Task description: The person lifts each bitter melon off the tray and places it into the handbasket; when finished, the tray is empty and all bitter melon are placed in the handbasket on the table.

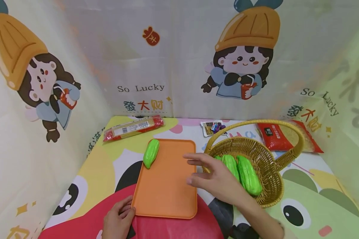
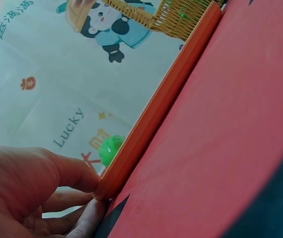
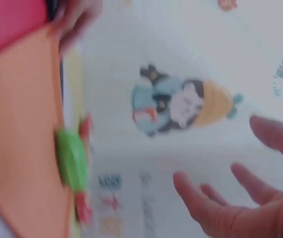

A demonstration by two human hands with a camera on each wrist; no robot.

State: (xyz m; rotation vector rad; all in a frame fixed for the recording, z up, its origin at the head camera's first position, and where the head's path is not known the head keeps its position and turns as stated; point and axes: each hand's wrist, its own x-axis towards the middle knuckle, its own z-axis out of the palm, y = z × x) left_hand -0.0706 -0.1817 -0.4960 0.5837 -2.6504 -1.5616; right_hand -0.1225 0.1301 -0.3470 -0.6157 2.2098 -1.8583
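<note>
An orange tray (image 1: 167, 186) lies flat before me, with one glossy green pepper-like vegetable (image 1: 151, 153) at its upper left corner. My left hand (image 1: 118, 217) holds the tray's near left corner; in the left wrist view its fingers and thumb (image 2: 93, 218) pinch the rim. Above the gap between tray and basket hovers my right hand (image 1: 218, 181), its fingers spread and nothing in them. Several more green vegetables (image 1: 249, 175) sit in a wicker basket (image 1: 273, 189) on the right, partly hidden by that hand. The right wrist view is blurred.
A red-ended packet of noodles (image 1: 133, 128) lies at the back left. Behind the basket is a red bag (image 1: 275, 136); a small snack packet (image 1: 212, 128) is left of it. The basket's tall handle (image 1: 299, 142) arches over it. Printed sheets form walls around the table.
</note>
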